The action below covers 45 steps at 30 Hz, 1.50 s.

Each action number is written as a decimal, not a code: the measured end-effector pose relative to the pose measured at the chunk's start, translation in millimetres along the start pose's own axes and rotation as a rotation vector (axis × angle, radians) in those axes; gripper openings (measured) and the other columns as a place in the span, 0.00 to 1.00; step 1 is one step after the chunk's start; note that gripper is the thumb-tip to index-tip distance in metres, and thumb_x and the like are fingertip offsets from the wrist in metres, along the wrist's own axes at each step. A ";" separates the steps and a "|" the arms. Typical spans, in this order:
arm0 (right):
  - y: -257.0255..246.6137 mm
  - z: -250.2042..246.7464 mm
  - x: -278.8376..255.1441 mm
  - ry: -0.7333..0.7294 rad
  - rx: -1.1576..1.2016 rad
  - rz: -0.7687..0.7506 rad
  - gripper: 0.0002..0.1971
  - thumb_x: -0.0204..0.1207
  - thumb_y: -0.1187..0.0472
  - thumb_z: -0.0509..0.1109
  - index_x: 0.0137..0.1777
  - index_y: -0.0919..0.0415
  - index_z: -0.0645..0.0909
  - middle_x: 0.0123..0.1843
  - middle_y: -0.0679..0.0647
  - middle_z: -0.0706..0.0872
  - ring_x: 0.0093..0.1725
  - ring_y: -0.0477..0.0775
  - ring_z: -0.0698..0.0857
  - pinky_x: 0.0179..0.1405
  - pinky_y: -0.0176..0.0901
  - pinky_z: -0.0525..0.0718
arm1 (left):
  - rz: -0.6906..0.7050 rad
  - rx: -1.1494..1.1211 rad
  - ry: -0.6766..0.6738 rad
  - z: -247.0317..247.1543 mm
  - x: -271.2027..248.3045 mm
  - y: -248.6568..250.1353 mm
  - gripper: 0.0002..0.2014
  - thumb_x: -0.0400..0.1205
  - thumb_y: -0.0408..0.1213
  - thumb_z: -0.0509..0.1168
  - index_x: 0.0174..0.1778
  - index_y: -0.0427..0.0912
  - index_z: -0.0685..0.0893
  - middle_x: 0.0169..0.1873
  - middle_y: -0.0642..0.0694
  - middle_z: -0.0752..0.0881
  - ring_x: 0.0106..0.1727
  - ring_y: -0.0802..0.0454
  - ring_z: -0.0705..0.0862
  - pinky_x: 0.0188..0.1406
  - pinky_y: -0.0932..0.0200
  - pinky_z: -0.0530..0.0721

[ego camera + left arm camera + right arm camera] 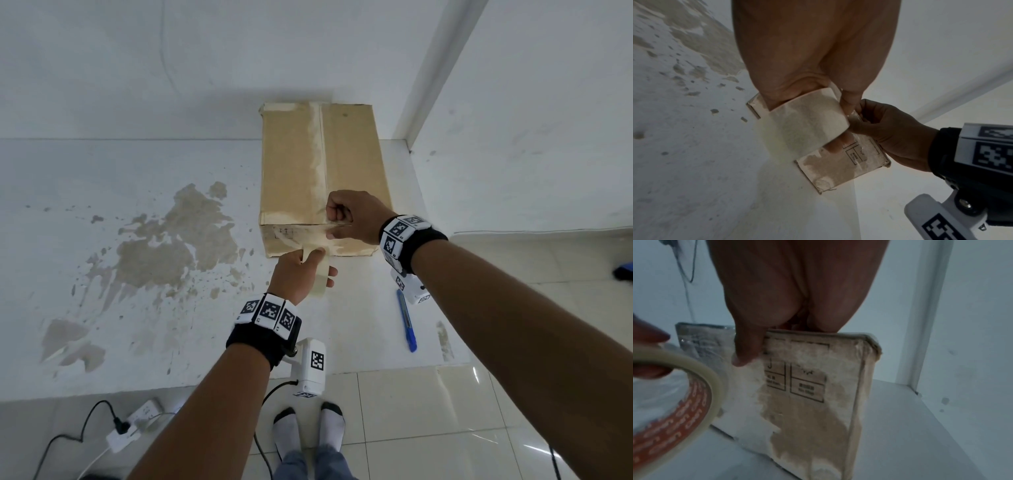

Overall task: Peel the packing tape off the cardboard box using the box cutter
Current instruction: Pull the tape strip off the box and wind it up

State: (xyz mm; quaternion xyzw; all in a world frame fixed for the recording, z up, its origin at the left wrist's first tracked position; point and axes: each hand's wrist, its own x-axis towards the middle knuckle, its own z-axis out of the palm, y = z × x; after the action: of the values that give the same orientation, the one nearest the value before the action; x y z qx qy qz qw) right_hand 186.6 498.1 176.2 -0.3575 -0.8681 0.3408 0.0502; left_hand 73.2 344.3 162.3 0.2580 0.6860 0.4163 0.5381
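A brown cardboard box (301, 164) stands on a white raised floor, with a worn strip of tape along its top seam. My left hand (313, 265) holds a cream roll of packing tape (320, 277) just below the box's near face; the roll (805, 123) fills the left wrist view. My right hand (342, 219) grips the box's near top edge, fingers curled on top and thumb (746, 347) pressed on the front face (813, 418). A clear strip of tape runs from the roll toward that thumb. The blue box cutter (407, 322) lies on the floor to the right, untouched.
A large brown stain (171, 246) spreads over the floor left of the box. A white corner post (428, 85) rises behind the box at right. A power strip (137, 421) with cables lies near my socked feet (308, 431). Something blue (623, 270) shows at the right edge.
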 end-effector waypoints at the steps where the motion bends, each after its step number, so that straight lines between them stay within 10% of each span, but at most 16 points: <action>1: 0.0 -0.8 0.6 -0.013 -0.027 -0.013 0.15 0.65 0.62 0.84 0.43 0.59 0.79 0.36 0.41 0.76 0.32 0.40 0.72 0.37 0.32 0.73 | 0.001 0.003 0.001 0.0 0.0 0.5 0.12 0.87 0.43 0.60 0.55 0.40 0.84 0.36 0.44 0.93 0.28 0.53 0.90 0.29 0.64 0.84; 10: 2.3 6.7 -0.7 0.044 -0.126 -0.055 0.17 0.66 0.60 0.82 0.40 0.53 0.74 0.39 0.45 0.78 0.37 0.49 0.75 0.40 0.39 0.73 | -0.004 0.023 -0.008 -3.0 5.1 4.6 0.15 0.87 0.43 0.61 0.57 0.35 0.85 0.37 0.45 0.94 0.29 0.52 0.91 0.34 0.60 0.85; 18: -5.5 20.4 -0.1 0.185 -0.116 -0.003 0.23 0.65 0.38 0.80 0.37 0.53 0.72 0.34 0.43 0.75 0.31 0.42 0.71 0.32 0.34 0.69 | 0.003 0.019 -0.004 -6.0 5.3 7.8 0.12 0.87 0.41 0.61 0.55 0.37 0.86 0.34 0.46 0.93 0.27 0.53 0.90 0.30 0.61 0.84; 32: -6.8 -0.9 3.5 -0.101 -0.260 -0.058 0.19 0.67 0.72 0.77 0.45 0.56 0.69 0.45 0.50 0.75 0.40 0.54 0.74 0.42 0.46 0.76 | 0.009 0.015 -0.009 -6.2 0.4 8.1 0.13 0.87 0.42 0.61 0.54 0.37 0.85 0.34 0.46 0.93 0.28 0.52 0.90 0.32 0.60 0.84; 45: -1.0 12.1 -8.6 0.076 -0.078 -0.074 0.13 0.74 0.54 0.78 0.43 0.54 0.74 0.42 0.46 0.77 0.39 0.46 0.73 0.38 0.33 0.70 | 0.040 0.031 0.028 -22.0 -14.9 18.5 0.13 0.88 0.42 0.61 0.53 0.36 0.86 0.36 0.43 0.93 0.27 0.53 0.90 0.26 0.64 0.82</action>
State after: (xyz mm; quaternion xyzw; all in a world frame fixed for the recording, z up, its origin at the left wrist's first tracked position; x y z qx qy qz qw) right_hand 188.4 485.2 168.9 -0.3397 -0.8908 0.2906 0.0816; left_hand 54.8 335.5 187.5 0.2740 0.6947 0.4197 0.5159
